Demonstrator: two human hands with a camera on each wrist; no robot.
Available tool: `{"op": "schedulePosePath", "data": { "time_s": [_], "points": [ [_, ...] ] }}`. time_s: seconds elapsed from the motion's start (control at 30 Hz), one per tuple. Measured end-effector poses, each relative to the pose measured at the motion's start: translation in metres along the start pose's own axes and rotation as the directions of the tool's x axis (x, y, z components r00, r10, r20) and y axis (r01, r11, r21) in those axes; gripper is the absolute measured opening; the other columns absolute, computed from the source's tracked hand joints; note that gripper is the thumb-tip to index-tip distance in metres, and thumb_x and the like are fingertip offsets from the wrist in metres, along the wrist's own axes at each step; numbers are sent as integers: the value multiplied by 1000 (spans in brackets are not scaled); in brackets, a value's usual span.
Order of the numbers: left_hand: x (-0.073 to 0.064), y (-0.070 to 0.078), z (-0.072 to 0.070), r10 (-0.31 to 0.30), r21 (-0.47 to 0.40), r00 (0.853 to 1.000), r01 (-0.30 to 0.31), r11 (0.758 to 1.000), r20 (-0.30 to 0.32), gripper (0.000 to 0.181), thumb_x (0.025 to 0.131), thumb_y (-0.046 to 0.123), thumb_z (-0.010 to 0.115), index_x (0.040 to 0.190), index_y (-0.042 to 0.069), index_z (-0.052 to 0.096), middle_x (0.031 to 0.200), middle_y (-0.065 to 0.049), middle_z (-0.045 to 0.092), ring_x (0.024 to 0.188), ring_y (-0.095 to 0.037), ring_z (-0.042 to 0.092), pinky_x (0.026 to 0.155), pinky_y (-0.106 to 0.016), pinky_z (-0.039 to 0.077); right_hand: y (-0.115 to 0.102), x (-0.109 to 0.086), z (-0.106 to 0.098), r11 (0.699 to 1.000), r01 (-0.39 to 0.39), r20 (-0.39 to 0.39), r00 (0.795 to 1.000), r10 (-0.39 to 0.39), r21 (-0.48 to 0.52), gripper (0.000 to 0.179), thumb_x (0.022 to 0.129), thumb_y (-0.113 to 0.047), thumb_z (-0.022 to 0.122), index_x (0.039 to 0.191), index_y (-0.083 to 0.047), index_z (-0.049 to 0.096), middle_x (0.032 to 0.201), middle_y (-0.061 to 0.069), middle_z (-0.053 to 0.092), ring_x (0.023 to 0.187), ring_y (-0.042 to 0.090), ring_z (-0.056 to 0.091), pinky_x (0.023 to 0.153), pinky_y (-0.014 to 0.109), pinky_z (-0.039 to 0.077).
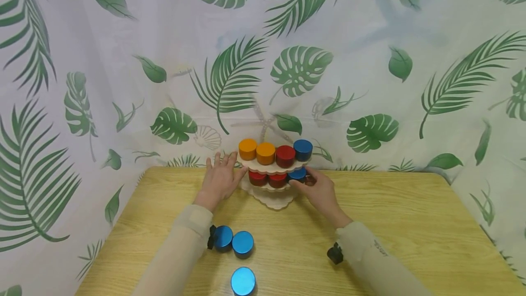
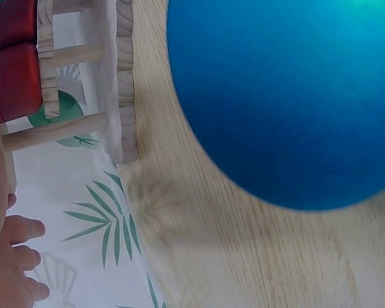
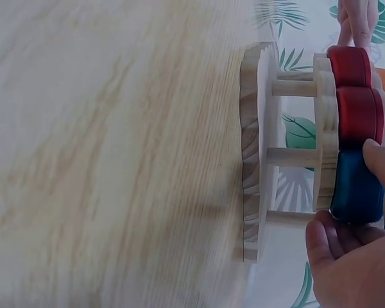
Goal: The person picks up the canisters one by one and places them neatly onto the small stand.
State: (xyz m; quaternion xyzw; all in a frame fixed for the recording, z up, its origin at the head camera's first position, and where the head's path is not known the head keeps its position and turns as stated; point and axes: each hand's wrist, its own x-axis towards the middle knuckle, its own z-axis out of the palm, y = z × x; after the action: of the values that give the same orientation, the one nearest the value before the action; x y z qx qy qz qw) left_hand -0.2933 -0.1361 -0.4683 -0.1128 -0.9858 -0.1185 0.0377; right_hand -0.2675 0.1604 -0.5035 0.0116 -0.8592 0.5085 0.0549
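A tiered wooden stand with scalloped edges stands at the back of the table. My right hand grips a blue tin at the right end of the middle tier, thumb on one side and fingers on the other. At the stand's left edge, my left hand holds the top tier between thumb and index finger, the other fingers spread out. Two red tins sit beside the blue one. On the top tier are two orange tins, a red tin and a blue tin.
Three more blue tins are on the table: one beside the left wrist, another touching it, and a third nearer the front. Behind the table hangs a leaf-patterned white cloth.
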Motion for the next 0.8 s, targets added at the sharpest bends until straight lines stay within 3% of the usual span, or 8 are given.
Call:
{"op": "schedulePosePath", "data": {
  "time_s": [0.13,0.33,0.43,0.53,0.73,0.8],
  "points": [
    [-1,0,0,0,-5,1000,0,1000,0,76,111,61,32,167,9,31,167,-21,40,160,-48,24,128,-69,15,0,-3,-3,1000,1,19,1000,-1,18,73,92,-32,84,153,-3,55,134,21,69,117,32,69,100,38,60],
    [0,-1,1,1,-7,1000,-1,1000,0,76,111,61,31,167,8,30,167,-22,39,160,-48,23,128,-70,16,4,-6,-8,999,15,25,1000,-16,31,63,94,-18,80,151,-3,57,131,21,71,114,32,71,86,15,55],
    [0,-2,1,0,-10,1000,0,1000,3,77,111,61,31,167,8,29,167,-22,39,160,-49,23,128,-70,16,6,-5,-8,999,31,22,999,-31,33,63,94,-18,80,151,-2,57,129,21,72,112,32,72,81,9,51],
    [0,-1,1,1,-15,1000,-1,1000,6,76,111,60,31,167,8,29,167,-22,39,160,-49,23,128,-70,15,6,-3,-7,999,32,19,999,-33,31,64,94,-19,81,150,-1,57,128,22,72,111,32,72,82,12,54],
    [1,-2,2,-1,-15,1000,1,1000,4,76,111,60,32,167,8,30,167,-22,39,160,-49,23,128,-70,15,5,-2,-6,1000,22,17,1000,-22,22,64,94,-21,81,151,-2,57,127,22,72,111,33,73,89,28,62],
    [1,-2,2,-1,-15,1000,1,1000,0,76,111,60,32,167,8,30,167,-21,40,160,-49,24,128,-70,16,5,-2,-6,999,23,17,1000,-24,21,64,95,-21,81,150,-2,57,127,22,72,111,33,73,88,27,61]
  ]
}}
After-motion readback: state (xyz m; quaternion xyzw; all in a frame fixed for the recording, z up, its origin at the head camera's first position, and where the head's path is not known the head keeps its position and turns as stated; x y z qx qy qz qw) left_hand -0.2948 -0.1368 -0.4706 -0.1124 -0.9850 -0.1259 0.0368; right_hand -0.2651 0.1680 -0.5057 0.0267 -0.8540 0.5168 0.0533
